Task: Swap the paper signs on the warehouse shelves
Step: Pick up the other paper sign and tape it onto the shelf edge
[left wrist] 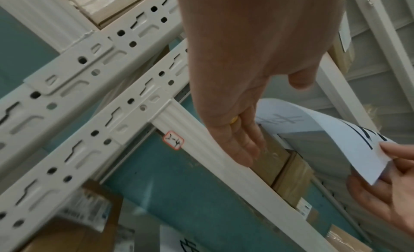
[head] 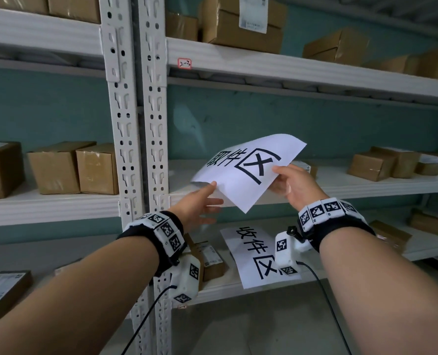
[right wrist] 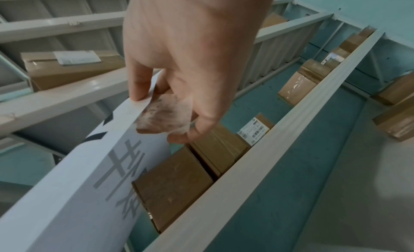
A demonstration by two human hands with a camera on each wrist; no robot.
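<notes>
A white paper sign [head: 248, 172] with large black characters hangs in the air in front of the middle shelf [head: 340, 185]. My right hand [head: 294, 183] pinches its right edge, thumb on top and fingers beneath; the right wrist view shows the sign [right wrist: 78, 185] curling away from the right hand [right wrist: 179, 78], with a scrap of clear tape [right wrist: 165, 114] at its corner. My left hand [head: 200, 203] is at the sign's lower left edge, fingers straight, thumb just touching the paper. A second sign [head: 259, 254] lies flat on the lower shelf, partly behind my right wrist.
White perforated uprights [head: 138, 124] stand left of the signs. Cardboard boxes sit on the middle shelf at left [head: 72, 167] and right [head: 381, 162], and on the top shelf [head: 241, 24]. Small labels read 2-3 [head: 184, 64] and 2-4 [left wrist: 173, 140]. The wall behind is teal.
</notes>
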